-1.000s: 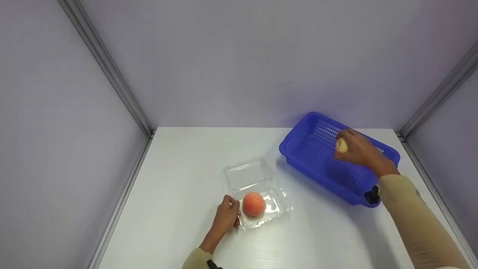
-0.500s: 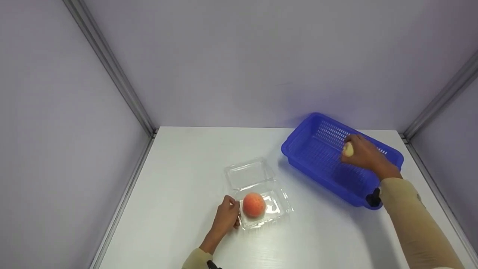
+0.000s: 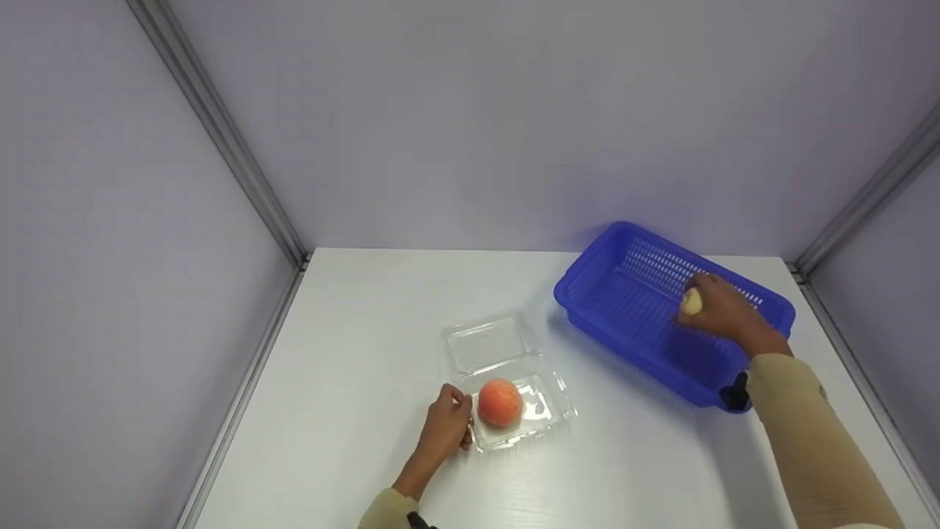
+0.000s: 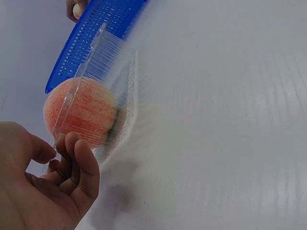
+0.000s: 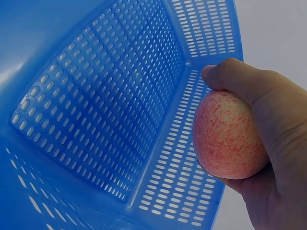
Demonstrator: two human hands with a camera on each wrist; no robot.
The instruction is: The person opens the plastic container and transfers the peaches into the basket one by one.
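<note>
Spanning the lower half of the frame, a white table (image 3: 352, 345) carries everything in play. Largest on it is a blue basket (image 3: 624, 354) at the right, its long axis slanting from upper centre down toward the lower right, its perforated floor in view. Next in size, a clear plastic container (image 3: 540, 393) lies spread at lower centre, its lid (image 3: 486, 345) folded back toward the top of the frame, well apart from the basket.

The right hand (image 3: 720, 306), the nearer of the two to the basket, hangs over its right half, fingers and thumb wrapped around a peach (image 5: 230, 136); the right wrist view sets the fruit against slotted walls, though its height above the floor cannot be told. The left hand (image 3: 446, 421) is at the container's left edge, thumb and fingertips pinching the thin rim in the left wrist view.

A second peach (image 3: 500, 402) sits in the container's base, toward its left side, just right of the left hand's fingers and apparently untouched by them. The relation that seems to matter most runs between the held fruit and that base, which lies to the lower left of the right hand across a stretch of tabletop. Both peaches look close to round, offering no clear long axis.
</note>
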